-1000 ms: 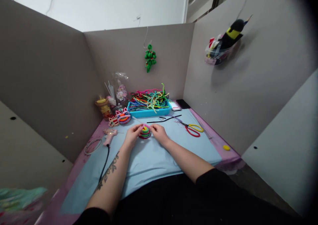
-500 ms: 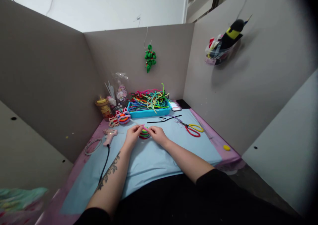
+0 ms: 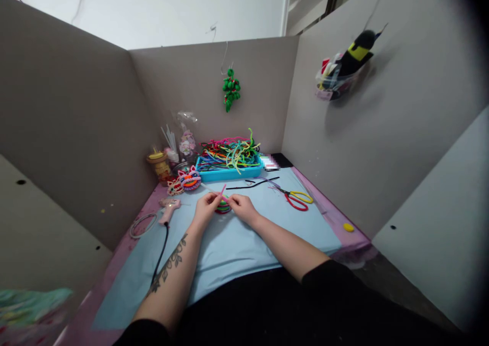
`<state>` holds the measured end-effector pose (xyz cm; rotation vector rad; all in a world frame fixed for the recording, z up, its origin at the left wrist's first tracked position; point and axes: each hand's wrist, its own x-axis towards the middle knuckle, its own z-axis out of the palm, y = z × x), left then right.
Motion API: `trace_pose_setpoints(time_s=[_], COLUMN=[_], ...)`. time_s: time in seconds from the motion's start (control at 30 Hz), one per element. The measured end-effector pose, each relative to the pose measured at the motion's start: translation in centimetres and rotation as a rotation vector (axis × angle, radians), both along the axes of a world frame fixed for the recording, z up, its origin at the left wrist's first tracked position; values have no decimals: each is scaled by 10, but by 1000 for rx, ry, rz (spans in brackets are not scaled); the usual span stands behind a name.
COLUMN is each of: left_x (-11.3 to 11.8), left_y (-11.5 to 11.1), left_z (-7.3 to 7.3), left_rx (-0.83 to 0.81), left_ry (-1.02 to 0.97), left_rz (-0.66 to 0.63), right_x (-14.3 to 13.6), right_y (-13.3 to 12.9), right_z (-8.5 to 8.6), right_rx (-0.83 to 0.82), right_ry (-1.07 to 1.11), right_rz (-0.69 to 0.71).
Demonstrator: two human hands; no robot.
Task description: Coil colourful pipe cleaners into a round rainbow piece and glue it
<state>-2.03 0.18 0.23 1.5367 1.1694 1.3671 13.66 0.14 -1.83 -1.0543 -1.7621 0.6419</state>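
My left hand [image 3: 207, 204] and my right hand [image 3: 243, 206] meet over the middle of the blue cloth [image 3: 237, 241]. Both have their fingertips closed on a pink pipe cleaner [image 3: 223, 188], one end of which sticks up between them. Just below and partly behind the fingers is a rounded striped piece [image 3: 223, 208] in green, red and other colours; whether the pink stem joins it I cannot tell. A white stick [image 3: 207, 187] lies just beyond my left hand.
Behind the hands stands a blue tray [image 3: 229, 174] heaped with pipe cleaners. At left are a pink glue gun [image 3: 169, 211] with its cord and two fuzzy animal-head figures [image 3: 190, 179]. Scissors [image 3: 297, 200], black stems [image 3: 263, 183] and a yellow disc [image 3: 348, 227] lie rightward. Grey partitions enclose the table.
The pink pipe cleaner, earlier lying nearly flat between my fingers, now has an end pointing upward. My left hand has shifted slightly right.
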Motion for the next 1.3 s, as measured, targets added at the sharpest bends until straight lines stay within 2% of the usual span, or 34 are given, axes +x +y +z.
trace_pose_setpoints(time_s=[0.4, 0.63, 0.77, 1.07, 1.3], left_x=[5, 1, 0, 4, 4], left_y=[-6, -3, -1, -6, 0], left_z=[5, 2, 0, 3, -5], left_rx=[-40, -106, -108, -16, -13], left_ry=[-27, -110, -123, -14, -28], left_rz=[52, 16, 36, 108, 178], right_x=[0, 1, 3, 1, 2], right_y=[-1, 0, 0, -5, -5], right_z=[1, -2, -1, 1, 0], right_rx=[37, 89, 150, 275, 373], right_ry=[-21, -37, -116, -304, -404], right_rz=[-2, -28, -34, -86, -142])
